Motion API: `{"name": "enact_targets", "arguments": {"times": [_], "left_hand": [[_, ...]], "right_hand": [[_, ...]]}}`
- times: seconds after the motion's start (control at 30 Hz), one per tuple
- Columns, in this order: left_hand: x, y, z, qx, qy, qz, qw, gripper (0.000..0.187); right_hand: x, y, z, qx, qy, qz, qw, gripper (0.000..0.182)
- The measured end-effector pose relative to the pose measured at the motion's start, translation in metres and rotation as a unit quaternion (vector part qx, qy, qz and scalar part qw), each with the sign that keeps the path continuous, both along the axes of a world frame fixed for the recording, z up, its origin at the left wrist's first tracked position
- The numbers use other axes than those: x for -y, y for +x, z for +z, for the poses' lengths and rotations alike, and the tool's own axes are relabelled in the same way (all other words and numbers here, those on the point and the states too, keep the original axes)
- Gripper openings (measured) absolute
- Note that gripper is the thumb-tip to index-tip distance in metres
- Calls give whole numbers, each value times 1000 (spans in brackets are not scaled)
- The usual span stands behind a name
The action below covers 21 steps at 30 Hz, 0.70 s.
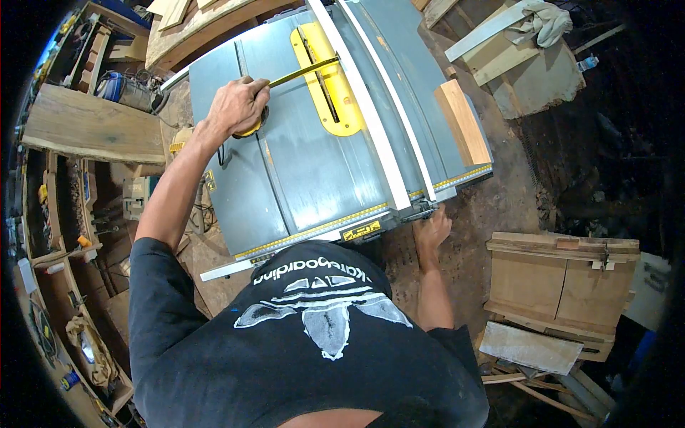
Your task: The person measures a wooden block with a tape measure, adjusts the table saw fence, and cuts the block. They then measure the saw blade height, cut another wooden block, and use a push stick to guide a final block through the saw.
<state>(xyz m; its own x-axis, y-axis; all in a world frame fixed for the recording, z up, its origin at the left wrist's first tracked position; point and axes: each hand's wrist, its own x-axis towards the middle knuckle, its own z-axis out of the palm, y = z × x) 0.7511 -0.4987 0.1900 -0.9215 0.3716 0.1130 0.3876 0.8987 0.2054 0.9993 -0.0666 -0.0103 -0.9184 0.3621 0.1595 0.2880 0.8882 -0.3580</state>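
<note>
My left hand [240,105] is closed around a yellow-and-black tape measure [252,125] above the left half of a grey table saw top [246,171]. Its pulled-out blade [303,72] crosses the yellow throat plate [341,107], and the tip meets the white rip fence [367,118]. In the throat plate's slot the saw blade is hard to make out. My right hand [433,227] is closed at the saw's front edge, by the fence's front end [421,208]. Its fingertips are partly hidden, so what they grip does not show.
A wood block [462,123] lies on the saw's right side. A wide board [93,128] and a power tool case [138,197] stand to the left. Wooden panels [564,285] are at the lower right, and a rag [546,23] lies on boards at the upper right.
</note>
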Motion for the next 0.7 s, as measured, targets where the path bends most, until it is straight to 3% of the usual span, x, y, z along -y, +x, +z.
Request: {"name": "enact_targets", "arguments": {"times": [0.7], "left_hand": [[2,0,-2,-2,-6,-6,1000,35]], "right_hand": [[-6,2,-14,-6,20,25,999,59]]}}
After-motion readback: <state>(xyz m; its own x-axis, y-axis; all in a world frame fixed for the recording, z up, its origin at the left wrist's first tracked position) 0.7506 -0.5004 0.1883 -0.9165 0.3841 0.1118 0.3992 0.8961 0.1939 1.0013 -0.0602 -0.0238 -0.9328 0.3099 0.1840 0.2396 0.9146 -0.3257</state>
